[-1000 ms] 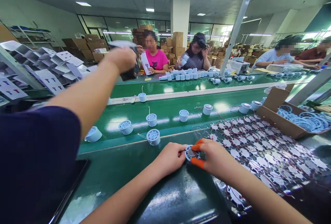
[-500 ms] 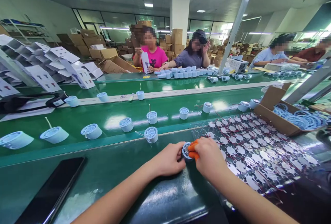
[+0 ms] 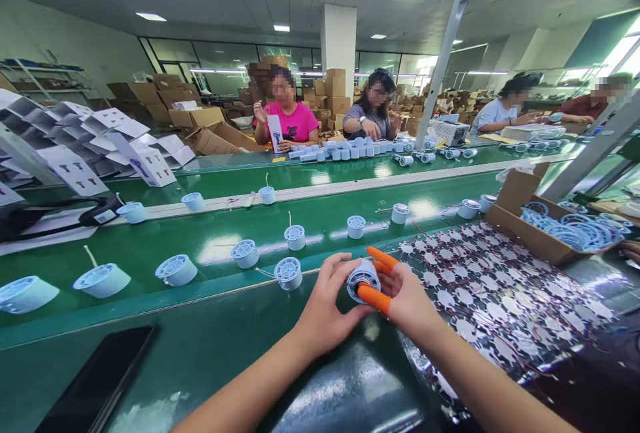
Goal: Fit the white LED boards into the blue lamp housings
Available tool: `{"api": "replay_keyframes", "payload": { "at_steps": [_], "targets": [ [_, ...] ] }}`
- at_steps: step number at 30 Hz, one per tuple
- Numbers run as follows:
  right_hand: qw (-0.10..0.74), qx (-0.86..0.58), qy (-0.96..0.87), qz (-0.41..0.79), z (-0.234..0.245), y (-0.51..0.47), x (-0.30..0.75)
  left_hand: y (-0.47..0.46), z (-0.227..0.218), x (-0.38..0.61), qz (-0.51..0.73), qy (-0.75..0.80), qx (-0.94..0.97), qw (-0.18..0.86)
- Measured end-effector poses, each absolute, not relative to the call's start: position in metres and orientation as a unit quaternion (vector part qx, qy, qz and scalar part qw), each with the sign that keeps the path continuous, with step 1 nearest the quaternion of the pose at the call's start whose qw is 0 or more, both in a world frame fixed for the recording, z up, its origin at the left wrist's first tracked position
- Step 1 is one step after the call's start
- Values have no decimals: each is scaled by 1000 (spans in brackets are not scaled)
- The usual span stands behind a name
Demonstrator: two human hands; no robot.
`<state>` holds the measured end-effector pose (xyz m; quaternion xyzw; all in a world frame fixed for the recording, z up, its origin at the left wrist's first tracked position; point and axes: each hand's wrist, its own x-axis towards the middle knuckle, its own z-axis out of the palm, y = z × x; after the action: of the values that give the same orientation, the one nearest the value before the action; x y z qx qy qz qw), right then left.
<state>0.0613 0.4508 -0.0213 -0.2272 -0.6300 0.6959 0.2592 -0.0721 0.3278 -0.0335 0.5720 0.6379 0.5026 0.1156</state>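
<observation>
Over the near worktop, I hold a light-blue round plastic housing (image 3: 369, 270), its ribbed open end tilted towards me. My left hand (image 3: 323, 310) curves round its left side, the thumb below the rim. Orange finger cots (image 3: 375, 298) cover the thumb and a finger of my right hand (image 3: 411, 300), which grips the housing from the right; the thumb lies across the open end. Part of the inside is hidden by that thumb. A similar housing (image 3: 289, 274) with a thin wire stands just left of my hands.
More housings (image 3: 295, 238) stand along the green conveyor belt (image 3: 200, 226). White lobed plates (image 3: 480, 286) with red wires cover the right side. Behind them sits a cardboard box (image 3: 523, 233) of blue rings. A black phone (image 3: 100, 376) lies left; several co-workers sit opposite.
The housing has been lifted and tilted towards me. My right fingers have shifted from its top to grip its side, and my left hand has opened wider around it.
</observation>
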Motion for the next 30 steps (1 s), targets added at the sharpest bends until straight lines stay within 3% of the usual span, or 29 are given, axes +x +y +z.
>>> {"api": "replay_keyframes", "payload": {
  "at_steps": [4,9,13,15,18,20,23,25,27,30],
  "targets": [
    [283,-202,-681,645,-18,442,67,330,-30,-74,591,532,544,267],
    [304,-166,-751,562,-19,427,75,323,-21,-68,563,578,557,196],
    [298,-211,-684,631,-25,426,65,323,-17,-72,503,611,569,224],
    [266,-246,-627,690,-27,432,60,325,-19,-73,461,637,586,193],
    [148,-262,-646,701,-27,451,60,328,-21,-71,407,699,580,94],
    [105,-265,-753,593,-25,473,64,326,-20,-67,378,739,554,65],
    [115,-310,-905,269,-24,509,71,321,-11,-64,348,766,537,62],
    [79,-332,-935,98,-24,524,73,320,-5,-66,329,772,539,70],
    [32,-326,-944,31,-25,529,74,328,0,-74,304,779,541,86],
    [25,-304,-952,21,-26,524,74,360,4,-100,254,789,546,119]
  ]
}}
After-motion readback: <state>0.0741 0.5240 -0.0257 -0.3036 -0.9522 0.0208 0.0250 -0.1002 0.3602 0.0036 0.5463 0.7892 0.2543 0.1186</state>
